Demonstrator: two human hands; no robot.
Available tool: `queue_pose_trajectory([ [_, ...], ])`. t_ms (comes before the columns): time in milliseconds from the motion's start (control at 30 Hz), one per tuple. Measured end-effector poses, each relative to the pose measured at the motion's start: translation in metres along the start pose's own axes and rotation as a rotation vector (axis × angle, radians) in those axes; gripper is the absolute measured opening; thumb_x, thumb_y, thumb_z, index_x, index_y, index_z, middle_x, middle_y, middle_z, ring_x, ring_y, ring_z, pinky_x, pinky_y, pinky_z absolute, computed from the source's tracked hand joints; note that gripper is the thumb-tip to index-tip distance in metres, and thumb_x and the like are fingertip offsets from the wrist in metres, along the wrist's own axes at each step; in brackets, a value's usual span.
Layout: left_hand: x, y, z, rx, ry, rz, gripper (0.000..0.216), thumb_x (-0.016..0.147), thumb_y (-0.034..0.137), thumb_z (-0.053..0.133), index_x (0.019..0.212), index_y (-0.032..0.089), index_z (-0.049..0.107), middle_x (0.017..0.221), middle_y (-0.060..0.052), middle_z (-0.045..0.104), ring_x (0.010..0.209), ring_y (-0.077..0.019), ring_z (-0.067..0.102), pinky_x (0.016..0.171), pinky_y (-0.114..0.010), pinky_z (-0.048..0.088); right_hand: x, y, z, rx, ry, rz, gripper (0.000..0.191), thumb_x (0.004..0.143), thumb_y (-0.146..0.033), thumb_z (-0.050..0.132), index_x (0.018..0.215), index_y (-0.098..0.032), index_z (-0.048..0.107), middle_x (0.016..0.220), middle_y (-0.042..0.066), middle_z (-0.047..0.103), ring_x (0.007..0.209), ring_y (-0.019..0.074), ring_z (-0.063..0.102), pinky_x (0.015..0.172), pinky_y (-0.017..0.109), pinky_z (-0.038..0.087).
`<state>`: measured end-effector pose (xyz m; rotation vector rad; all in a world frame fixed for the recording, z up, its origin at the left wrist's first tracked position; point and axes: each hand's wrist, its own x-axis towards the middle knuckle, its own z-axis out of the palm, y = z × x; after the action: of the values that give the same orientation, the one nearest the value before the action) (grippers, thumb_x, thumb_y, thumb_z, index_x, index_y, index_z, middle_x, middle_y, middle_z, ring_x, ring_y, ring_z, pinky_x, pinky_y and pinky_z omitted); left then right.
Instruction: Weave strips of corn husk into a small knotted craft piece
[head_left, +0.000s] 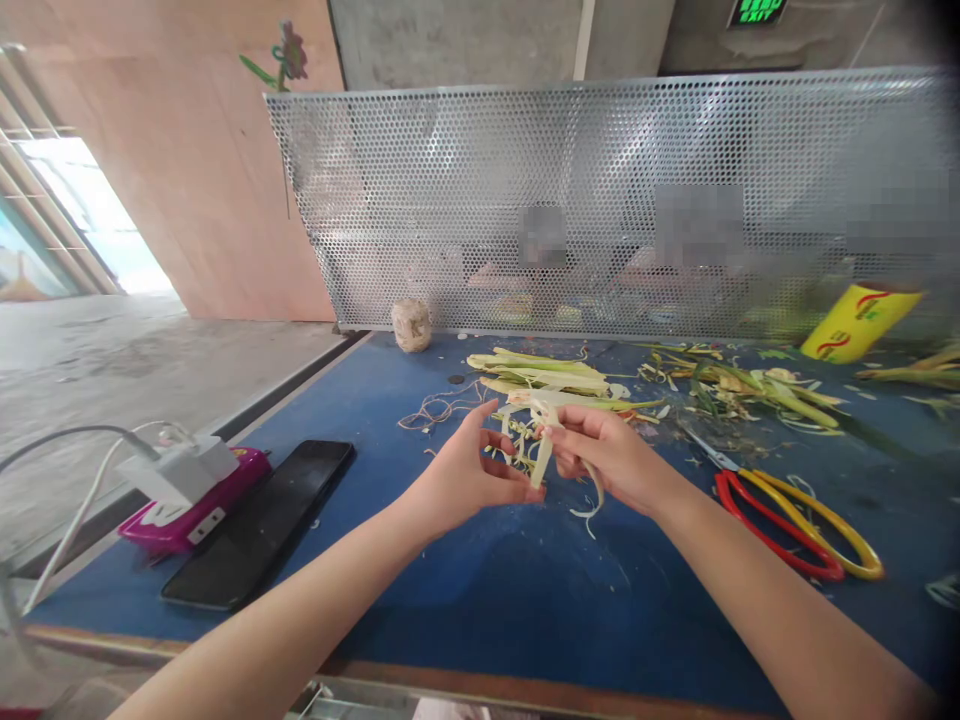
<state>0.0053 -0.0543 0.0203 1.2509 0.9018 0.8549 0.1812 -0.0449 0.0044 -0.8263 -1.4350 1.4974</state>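
Observation:
My right hand [604, 448] pinches a pale strip of plant leaf [543, 458], which looks like corn husk, between thumb and fingers. A thin curled end of the material hangs below that hand. Facing it, my left hand [476, 465] is open, with its fingers apart and curved, and one fingertip is at the strip's lower end. Both hands are above the blue table [480, 620]. Behind them lies a pile of pale green and cream husks [551, 375]. Small curled scraps show between the hands.
Scissors with red and yellow handles [795, 520] lie at right. More stalks and scraps [757, 390] lie behind them, near a yellow roll [859, 322]. At left are a black phone [262, 525] and a magenta power strip [199, 505]. A perforated metal screen [465, 200] borders the back.

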Motion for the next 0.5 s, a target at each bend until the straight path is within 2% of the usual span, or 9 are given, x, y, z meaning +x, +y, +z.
queue_pose_trajectory([
  [133,0.0,-0.0005,-0.0003,0.02,0.01,0.016,0.101,0.049,0.004,0.075,0.131,0.024,0.019,0.085,0.003,0.046,0.062,-0.0117,0.061,0.071,-0.041,0.051,-0.002,-0.0021,0.0013,0.02,-0.085,0.068,0.026,0.066,-0.033,0.07,0.08,-0.016,0.056,0.063,-0.005,0.046,0.046,0.0036,0.032,0.044,0.02,0.028],
  [267,-0.0002,-0.0032,-0.0002,0.023,-0.035,0.001,0.105,0.051,0.005,0.074,0.133,0.025,0.013,0.087,0.002,0.045,0.062,-0.0107,0.06,0.07,-0.039,0.051,-0.0029,-0.0012,0.0047,0.056,-0.108,0.14,0.022,0.066,-0.029,0.07,0.077,-0.016,0.055,0.054,-0.007,0.04,0.043,0.0032,0.029,0.043,0.02,0.024],
  [500,-0.0044,-0.0071,-0.0003,0.093,-0.139,-0.082,0.109,0.051,0.007,0.075,0.135,0.027,0.008,0.092,-0.001,0.045,0.066,-0.0131,0.062,0.067,-0.035,0.049,-0.0024,-0.0066,-0.0019,0.128,-0.015,0.033,0.017,0.07,-0.025,0.066,0.072,-0.015,0.053,0.053,-0.008,0.038,0.043,0.0035,0.029,0.044,0.021,0.023],
])
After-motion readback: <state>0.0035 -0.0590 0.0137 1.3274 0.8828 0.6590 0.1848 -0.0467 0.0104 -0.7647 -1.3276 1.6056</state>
